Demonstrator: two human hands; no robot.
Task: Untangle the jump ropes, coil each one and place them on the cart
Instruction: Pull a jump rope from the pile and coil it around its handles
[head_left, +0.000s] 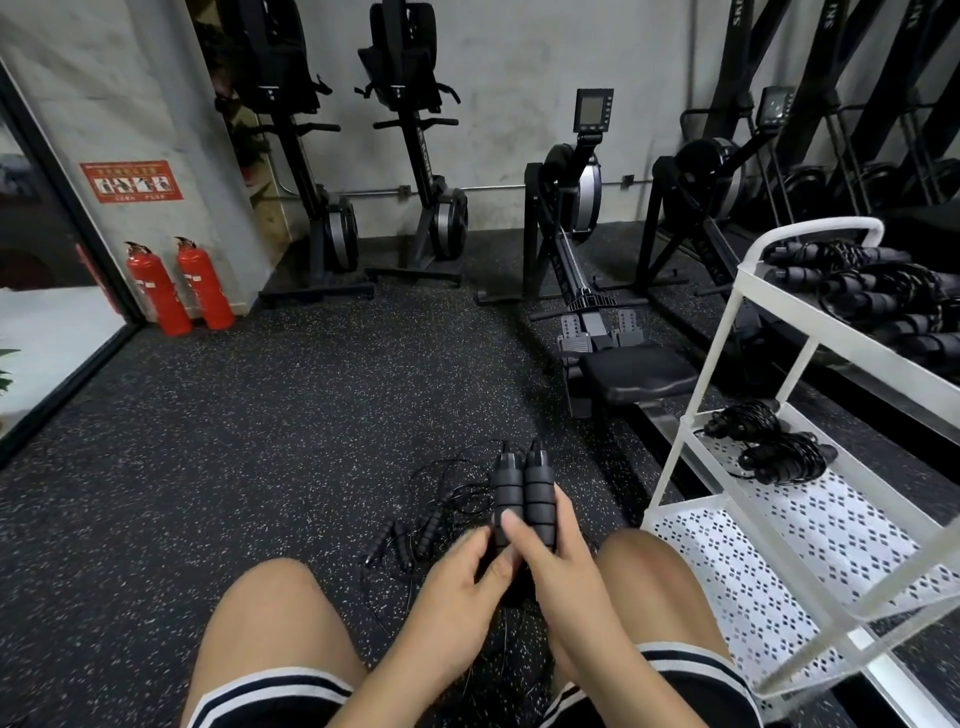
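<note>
Two black foam jump-rope handles (524, 493) stand side by side, upright, between my knees. My right hand (558, 564) grips them from the right, thumb across the front. My left hand (462, 577) pinches their lower ends from the left. A tangle of thin black rope (447, 488) with more handles (415, 535) lies on the floor just left of my hands. The white cart (810, 358) stands at my right; coiled ropes (862, 291) fill its top shelf and two coiled ropes (769, 441) lie on the middle shelf.
Rowing machines (587, 249) line the back wall, one seat (634, 374) close to the cart. Two red fire extinguishers (182, 286) stand at the left by a glass door. The speckled rubber floor (260, 441) stretches ahead and left.
</note>
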